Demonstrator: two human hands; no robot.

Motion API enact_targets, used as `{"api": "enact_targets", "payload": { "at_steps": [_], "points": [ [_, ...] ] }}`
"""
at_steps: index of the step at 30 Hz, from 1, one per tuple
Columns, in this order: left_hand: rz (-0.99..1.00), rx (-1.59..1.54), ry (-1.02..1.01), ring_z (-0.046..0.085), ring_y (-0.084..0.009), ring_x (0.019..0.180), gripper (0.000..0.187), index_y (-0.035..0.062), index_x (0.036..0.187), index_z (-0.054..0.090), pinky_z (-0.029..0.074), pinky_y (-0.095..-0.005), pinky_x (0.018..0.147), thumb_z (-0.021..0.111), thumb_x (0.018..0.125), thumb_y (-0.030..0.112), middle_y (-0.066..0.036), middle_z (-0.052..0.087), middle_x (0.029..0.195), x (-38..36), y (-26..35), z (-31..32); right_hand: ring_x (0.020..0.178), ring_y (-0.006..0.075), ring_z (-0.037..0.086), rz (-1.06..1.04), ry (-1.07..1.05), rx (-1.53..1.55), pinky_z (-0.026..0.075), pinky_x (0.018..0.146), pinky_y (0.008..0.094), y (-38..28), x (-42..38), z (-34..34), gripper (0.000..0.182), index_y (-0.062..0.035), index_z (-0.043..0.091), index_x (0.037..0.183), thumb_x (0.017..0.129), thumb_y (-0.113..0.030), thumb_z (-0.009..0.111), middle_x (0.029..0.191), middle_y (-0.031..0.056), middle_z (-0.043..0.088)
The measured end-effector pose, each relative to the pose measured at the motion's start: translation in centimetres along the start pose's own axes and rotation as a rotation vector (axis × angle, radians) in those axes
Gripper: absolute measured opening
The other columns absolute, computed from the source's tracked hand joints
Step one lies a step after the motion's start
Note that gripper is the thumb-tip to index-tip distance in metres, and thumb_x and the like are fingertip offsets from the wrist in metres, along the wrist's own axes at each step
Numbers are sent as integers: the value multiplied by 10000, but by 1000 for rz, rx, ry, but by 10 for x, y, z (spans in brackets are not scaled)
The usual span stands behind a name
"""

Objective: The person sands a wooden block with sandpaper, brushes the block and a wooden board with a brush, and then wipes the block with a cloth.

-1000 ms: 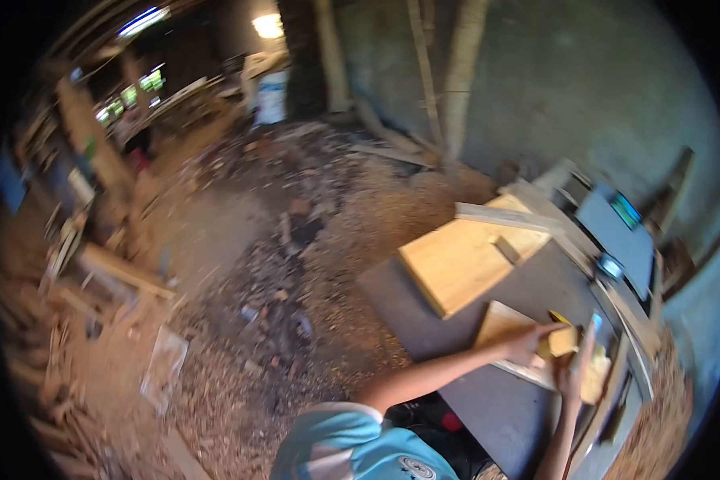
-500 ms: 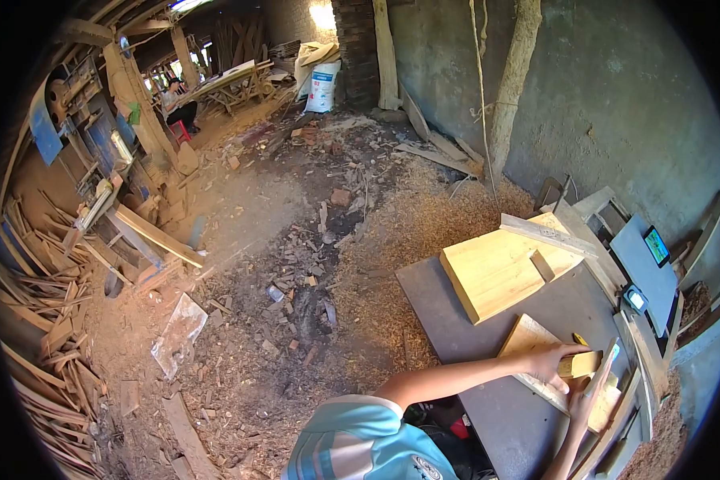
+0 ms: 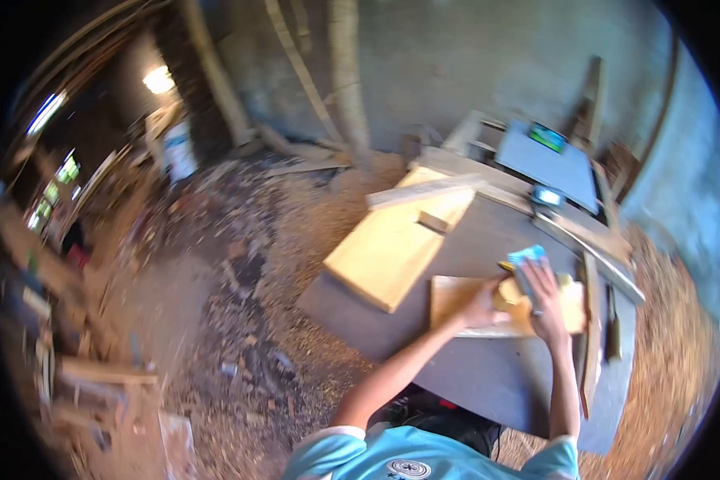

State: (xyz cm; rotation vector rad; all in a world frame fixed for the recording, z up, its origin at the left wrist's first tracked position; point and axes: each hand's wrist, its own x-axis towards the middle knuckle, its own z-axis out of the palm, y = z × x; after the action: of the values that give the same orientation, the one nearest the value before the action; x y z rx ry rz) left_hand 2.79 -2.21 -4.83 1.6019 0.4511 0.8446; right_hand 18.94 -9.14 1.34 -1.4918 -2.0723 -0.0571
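My left hand is closed around a small yellowish wood block, just above a flat light wooden board on the grey table. Pressed along the block's right side, my right hand has its fingers over a flat grey piece with a light blue end. Blur and the fingers hide what this piece is. A small yellow-and-black object lies behind the block. Right of the board are a curved wood strip and a slim tool with a dark handle.
A thick slotted plank lies at the table's left, crossed by a wood strip. At the back are a small device with a lit screen, a grey panel and a bright screen. Shavings cover the floor.
The view has swung right, so the table now sits nearer the middle and both forearms show. My hands stay together at the wood block; the right one now shows its back, fingers pointing away.
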Motion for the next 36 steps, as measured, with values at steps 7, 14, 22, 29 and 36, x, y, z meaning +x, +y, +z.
{"api": "enact_targets", "payload": {
  "at_steps": [7, 14, 22, 29, 36],
  "points": [
    [-133, 9, -44, 518, -194, 1057, 656, 27, 1238, 426, 424, -367, 904, 684, 641, 113, -120, 525, 1142, -3, 13, -2, 1246, 307, 423, 15, 4, 12, 314, 1076, 401, 9, -7, -3, 651, -13, 463, 1290, 652, 77, 548, 1335, 150, 457],
    [-19, 105, -39, 491, -232, 1135, 689, 28, 1284, 398, 413, -369, 929, 675, 657, 104, -133, 495, 1221, -2, 3, -1, 1219, 313, 453, 22, 101, 81, 340, 1059, 383, 14, -9, 4, 664, -43, 522, 1248, 613, 147, 470, 1294, 159, 495],
    [-105, 18, -45, 411, -273, 1242, 777, 17, 1312, 355, 332, -367, 1027, 687, 616, 113, -158, 445, 1295, -5, 9, 1, 1080, 326, 565, -87, 259, 76, 452, 951, 399, 6, -6, 13, 530, -2, 602, 1099, 604, 125, 463, 1108, 194, 605],
    [-307, -62, -104, 424, -258, 1217, 788, 31, 1326, 337, 335, -379, 1023, 686, 626, 122, -141, 442, 1281, -10, 30, 0, 960, 344, 615, 192, 310, 218, 530, 785, 393, 19, -4, 20, 558, -19, 602, 1102, 576, 139, 502, 1069, 169, 625],
    [-166, 34, -69, 443, -274, 1199, 764, 29, 1314, 366, 354, -381, 1010, 681, 623, 109, -140, 472, 1257, -6, 16, 0, 1078, 277, 581, 34, 284, 97, 464, 945, 379, 18, 1, 13, 492, -27, 615, 1113, 638, 83, 555, 1128, 147, 614]
  ]
}}
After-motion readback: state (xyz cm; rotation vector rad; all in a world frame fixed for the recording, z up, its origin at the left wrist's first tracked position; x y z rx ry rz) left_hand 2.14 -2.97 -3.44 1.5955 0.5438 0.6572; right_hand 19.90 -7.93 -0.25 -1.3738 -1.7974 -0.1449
